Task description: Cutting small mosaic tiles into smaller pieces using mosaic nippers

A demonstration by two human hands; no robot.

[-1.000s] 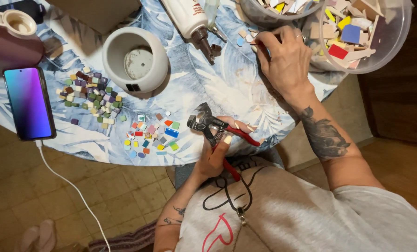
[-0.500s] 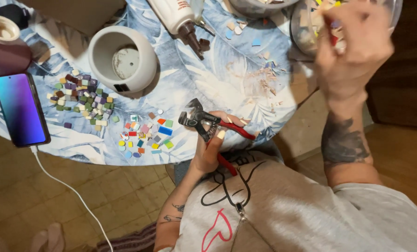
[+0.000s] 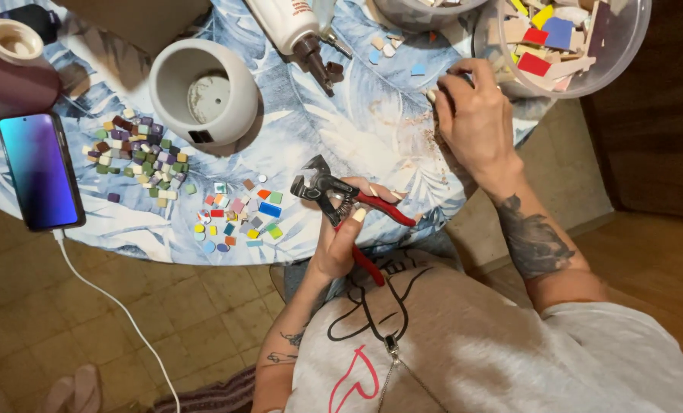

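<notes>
A round worktop [image 3: 372, 130] under a blue-and-white leaf-print cloth sits over a tan tiled floor [image 3: 127, 321], seen from above. The left hand [image 3: 349, 229] is curled closed around the red handles of the nippers [image 3: 334, 195], gripping them at the worktop's near edge with the dark metal head pointing left, toward a loose scatter of bright tiles [image 3: 238, 218] lying just beside it. The right hand [image 3: 475, 115] rests further back and to the right, well apart from the nippers, its fingers bent and pinched together against the side of a clear tub [image 3: 632, 38] full of larger coloured tile pieces; it may have a small pale chip at the fingertips, but that is too small to be sure of. A few pale fragments and crumbs lie on the cloth near that hand. To the left of the nippers, past the bright tiles, a second heap of darker tiles [image 3: 139, 153] spreads below a white pot [image 3: 204, 92]. A white glue bottle [image 3: 295, 34] with a dark nozzle lies tipped at the far edge. A phone [image 3: 39, 172] with a lit screen rests at the left rim, its white cable [image 3: 120, 306] trailing to the floor.
</notes>
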